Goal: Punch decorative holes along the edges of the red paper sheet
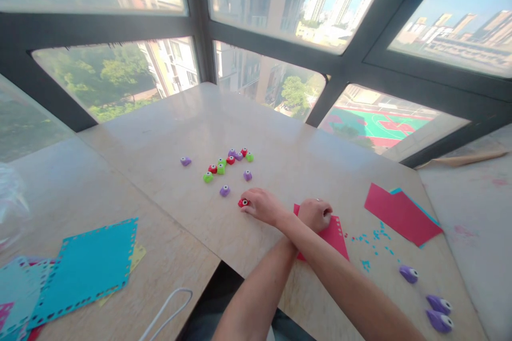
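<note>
Red punch [244, 203] sits on the table [160, 256] near its middle, pinched between the thumb and fingers of the right hand [260, 205]. The forearms cross, the right one lying over the left. The left hand [316, 214] is curled and rests on a red sheet [335, 240] with holes along its right edge; its palm side is mostly hidden, so I cannot tell whether the fingers close on anything.

Just beyond the right hand, two purple punches [224, 191] stand apart from each other. Farther back, nine punches in green [208, 176], red and purple form a loose slanting row, some seemingly touching. Another purple one [185, 161] lies alone to the left of them.

Right of the red sheet, blue bits [380, 234] are scattered, with a few red ones near the sheet's edge. Past them lie more red paper [400, 216] over blue, and nearer the table's right end, three purple punches [408, 274], two of them side by side.

On the far left, a blue sheet [90, 266] with holes along its edges overlaps yellow paper [138, 257] and paler sheets [20, 287]. A white cable [160, 313] loops at the near edge. Windows [264, 74] surround the table's back.
</note>
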Demonstrator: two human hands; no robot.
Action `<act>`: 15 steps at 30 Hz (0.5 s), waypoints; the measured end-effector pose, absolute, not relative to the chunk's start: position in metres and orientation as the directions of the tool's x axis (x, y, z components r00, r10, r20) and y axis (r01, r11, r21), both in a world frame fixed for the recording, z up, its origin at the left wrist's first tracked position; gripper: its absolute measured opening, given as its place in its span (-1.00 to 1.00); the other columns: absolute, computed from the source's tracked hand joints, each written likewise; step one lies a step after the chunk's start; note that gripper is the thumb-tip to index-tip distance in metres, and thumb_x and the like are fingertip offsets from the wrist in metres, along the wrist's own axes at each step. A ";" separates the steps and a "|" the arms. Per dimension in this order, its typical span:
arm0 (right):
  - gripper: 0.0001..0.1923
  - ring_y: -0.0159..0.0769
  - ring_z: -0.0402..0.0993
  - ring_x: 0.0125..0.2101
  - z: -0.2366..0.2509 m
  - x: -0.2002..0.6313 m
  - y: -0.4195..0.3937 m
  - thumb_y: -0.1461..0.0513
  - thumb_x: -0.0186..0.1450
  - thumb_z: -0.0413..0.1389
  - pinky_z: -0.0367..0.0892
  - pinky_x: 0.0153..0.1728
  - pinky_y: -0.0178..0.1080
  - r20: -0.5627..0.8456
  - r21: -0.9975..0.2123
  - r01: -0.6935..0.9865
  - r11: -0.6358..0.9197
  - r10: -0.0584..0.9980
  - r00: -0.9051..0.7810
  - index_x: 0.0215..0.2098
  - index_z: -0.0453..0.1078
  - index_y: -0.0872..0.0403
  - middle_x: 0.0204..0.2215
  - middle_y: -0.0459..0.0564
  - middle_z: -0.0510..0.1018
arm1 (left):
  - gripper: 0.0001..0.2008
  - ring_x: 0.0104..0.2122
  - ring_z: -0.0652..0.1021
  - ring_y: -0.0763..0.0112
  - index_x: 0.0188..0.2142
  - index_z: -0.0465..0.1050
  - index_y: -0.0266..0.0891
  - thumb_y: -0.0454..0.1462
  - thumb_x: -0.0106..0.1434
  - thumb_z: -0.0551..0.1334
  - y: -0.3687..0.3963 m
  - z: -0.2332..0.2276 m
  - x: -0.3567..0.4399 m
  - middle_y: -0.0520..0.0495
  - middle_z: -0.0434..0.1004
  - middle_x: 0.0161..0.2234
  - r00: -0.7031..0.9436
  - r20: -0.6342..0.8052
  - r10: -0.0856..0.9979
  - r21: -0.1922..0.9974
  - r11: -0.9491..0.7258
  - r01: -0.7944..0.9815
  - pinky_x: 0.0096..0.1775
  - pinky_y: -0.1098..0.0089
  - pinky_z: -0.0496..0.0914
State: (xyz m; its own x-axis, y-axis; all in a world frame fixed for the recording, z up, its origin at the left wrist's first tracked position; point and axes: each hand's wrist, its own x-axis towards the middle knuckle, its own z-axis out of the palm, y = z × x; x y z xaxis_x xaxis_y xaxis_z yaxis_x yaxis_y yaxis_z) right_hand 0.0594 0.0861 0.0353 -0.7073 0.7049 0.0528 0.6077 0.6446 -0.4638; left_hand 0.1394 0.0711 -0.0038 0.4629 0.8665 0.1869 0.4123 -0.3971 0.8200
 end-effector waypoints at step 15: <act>-0.82 -0.29 0.43 -0.33 0.055 0.112 0.068 0.32 0.20 0.12 0.30 -0.25 -0.25 -0.030 -0.649 0.683 0.334 0.887 -0.461 -0.24 0.50 0.08 -0.32 0.03 0.54 | -0.83 -0.34 0.50 0.32 -0.40 0.53 -0.28 -0.46 0.15 0.17 0.073 -0.011 0.146 -0.12 0.58 -0.37 0.428 0.186 0.884 0.841 -0.369 0.395 -0.15 0.31 0.38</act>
State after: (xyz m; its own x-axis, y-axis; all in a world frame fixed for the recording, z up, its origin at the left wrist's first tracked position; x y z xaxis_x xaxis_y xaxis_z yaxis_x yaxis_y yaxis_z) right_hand 0.1118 0.0681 0.0550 -0.4612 0.8868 -0.0297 0.6835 0.3338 -0.6492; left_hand 0.1456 0.0730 -0.0105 0.4282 0.8842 0.1863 0.3954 -0.3688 0.8412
